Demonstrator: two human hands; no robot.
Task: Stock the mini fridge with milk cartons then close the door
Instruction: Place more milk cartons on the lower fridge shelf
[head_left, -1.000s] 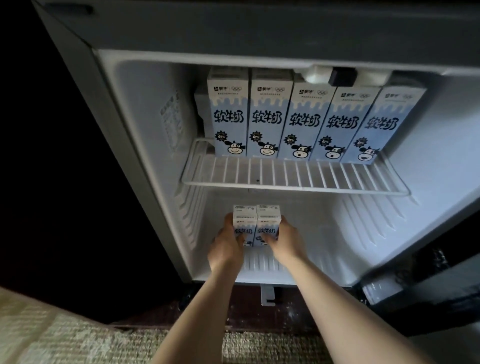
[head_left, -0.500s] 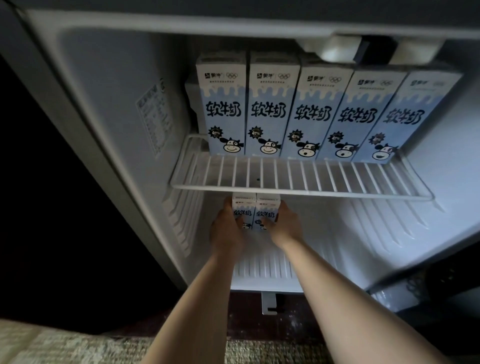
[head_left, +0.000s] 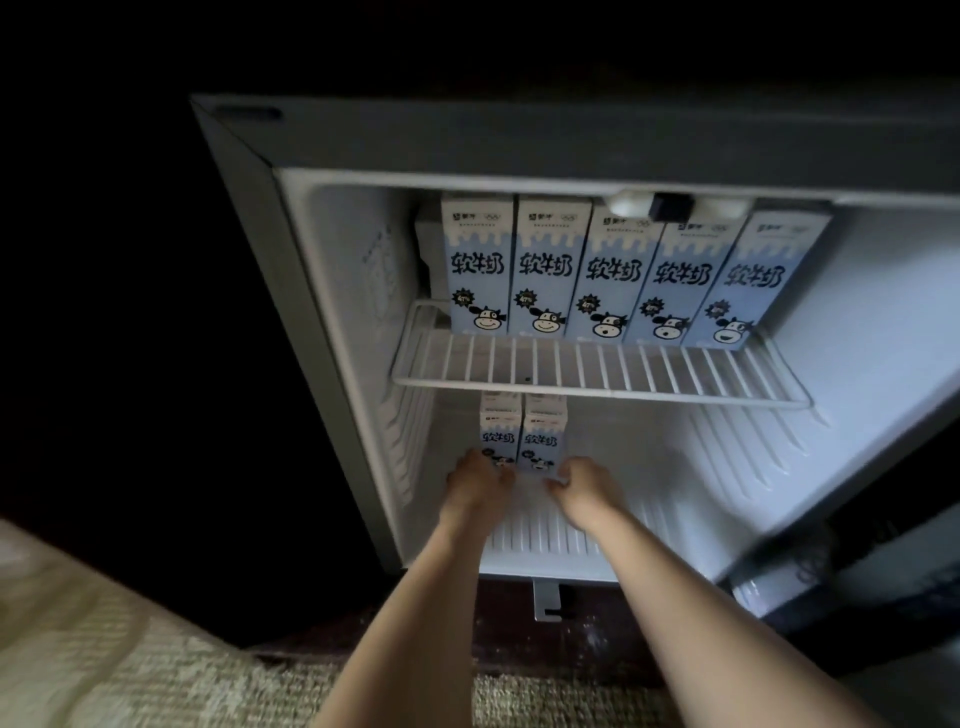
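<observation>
The mini fridge (head_left: 332, 270) stands open. Several blue-and-white milk cartons (head_left: 613, 275) with cow faces line the back of the white wire shelf (head_left: 597, 384). Below the shelf, two more cartons (head_left: 522, 436) stand side by side on the fridge floor, left of centre. My left hand (head_left: 475, 480) is at the base of the left carton, fingertips touching its lower front. My right hand (head_left: 584, 483) is beside the lower right corner of the right carton, fingers loosely curled and not wrapped round it.
The ribbed white fridge floor (head_left: 727, 493) stretches to the right of the two lower cartons. A metal bracket (head_left: 545, 600) sticks out under the front edge. A pale woven rug (head_left: 156, 670) lies in front. Part of the door's lower edge (head_left: 758, 592) shows at the lower right.
Both hands pushed the two lower cartons back under the shelf, then slid down off their sides to their bases. The camera pulled back.
</observation>
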